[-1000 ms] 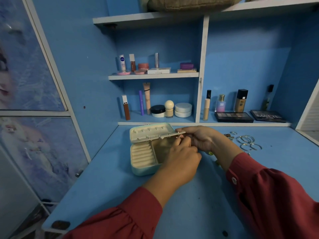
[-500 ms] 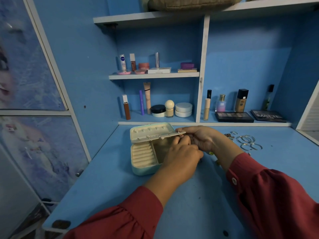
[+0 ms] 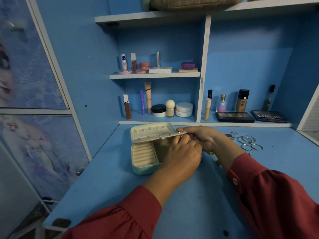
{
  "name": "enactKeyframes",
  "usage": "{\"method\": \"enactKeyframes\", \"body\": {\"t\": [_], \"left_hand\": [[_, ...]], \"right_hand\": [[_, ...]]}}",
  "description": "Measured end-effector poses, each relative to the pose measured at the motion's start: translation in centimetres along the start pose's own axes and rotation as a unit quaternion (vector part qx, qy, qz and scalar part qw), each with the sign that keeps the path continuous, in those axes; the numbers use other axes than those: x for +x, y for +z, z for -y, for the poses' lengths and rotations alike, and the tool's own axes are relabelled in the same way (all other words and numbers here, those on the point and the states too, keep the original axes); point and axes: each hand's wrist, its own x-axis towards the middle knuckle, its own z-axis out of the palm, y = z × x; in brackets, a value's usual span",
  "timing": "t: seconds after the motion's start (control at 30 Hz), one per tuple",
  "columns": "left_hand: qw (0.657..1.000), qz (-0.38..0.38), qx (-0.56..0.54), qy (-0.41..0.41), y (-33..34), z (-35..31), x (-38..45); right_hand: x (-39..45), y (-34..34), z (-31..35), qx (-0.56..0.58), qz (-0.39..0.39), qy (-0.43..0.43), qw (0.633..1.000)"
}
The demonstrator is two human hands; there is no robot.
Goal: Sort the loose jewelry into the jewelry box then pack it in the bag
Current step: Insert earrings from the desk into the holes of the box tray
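Jewelry box (image 3: 140,169) of smooth mint shell with matt cream padded lining; shiny metal hoops (image 3: 246,140) on painted desk (image 3: 107,187)

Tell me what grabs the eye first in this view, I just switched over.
Both hands meet over the open mint jewelry box at the middle of the blue desk: the right hand holds the right end of its raised lid, and the left hand works fingers at that same corner, on something too small to make out. Loose silver hoops lie on the desk to the right, and cosmetics line the shelves behind.
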Motion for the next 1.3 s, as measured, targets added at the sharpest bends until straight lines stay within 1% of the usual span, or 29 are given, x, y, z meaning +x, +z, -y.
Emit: {"method": "enactKeyframes", "body": {"t": [0.1, 0.23, 0.27, 0.37, 0.43, 0.5, 0.6, 0.7, 0.8, 0.9, 1.1, 1.3], "left_hand": [[0.999, -0.030, -0.015, 0.001, -0.2, 0.3, -0.1], [0.994, -0.064, -0.092, -0.014, -1.4, 0.6, 0.1], [0.989, -0.069, -0.126, -0.027, -1.9, 0.6, 0.2], [0.963, -0.033, -0.255, -0.081, -4.3, 1.0, 0.9], [0.952, -0.004, -0.280, -0.125, -5.8, 2.1, 2.0], [0.939, 0.026, -0.295, -0.176, -6.3, 4.3, 3.2], [0.918, 0.108, -0.308, -0.226, -5.6, 7.5, 4.3], [0.905, 0.198, -0.291, -0.238, -4.3, 9.1, 4.8], [0.902, 0.243, -0.264, -0.241, -3.5, 9.3, 5.1], [0.900, 0.256, -0.256, -0.242, -3.2, 9.3, 5.4], [0.894, 0.251, -0.284, -0.240, -3.1, 9.6, 5.4], [0.895, 0.252, -0.284, -0.235, -2.9, 9.8, 5.4]], "right_hand": [[0.3, -0.1, -0.1, 0.009, -0.005, 0.000, 1.000], [-0.1, -0.3, -0.2, -0.015, -0.014, 0.030, 0.999], [-0.4, -0.3, -0.1, -0.016, -0.017, 0.031, 0.999], [-0.4, -0.4, -0.2, -0.016, -0.030, 0.012, 0.999], [0.0, -0.5, -0.4, -0.003, -0.037, -0.004, 0.999], [0.7, -0.6, -0.5, 0.023, -0.027, -0.004, 0.999], [1.4, -1.0, -0.8, 0.023, -0.016, 0.006, 1.000], [1.7, -1.3, -0.9, 0.028, -0.011, 0.007, 1.000], [1.6, -1.3, -0.9, 0.031, -0.013, 0.008, 0.999], [1.5, -1.3, -0.8, 0.029, -0.016, 0.010, 0.999], [1.4, -1.2, -0.7, 0.032, -0.019, 0.015, 0.999], [1.2, -1.1, -0.7, 0.036, -0.025, 0.016, 0.999]]}}
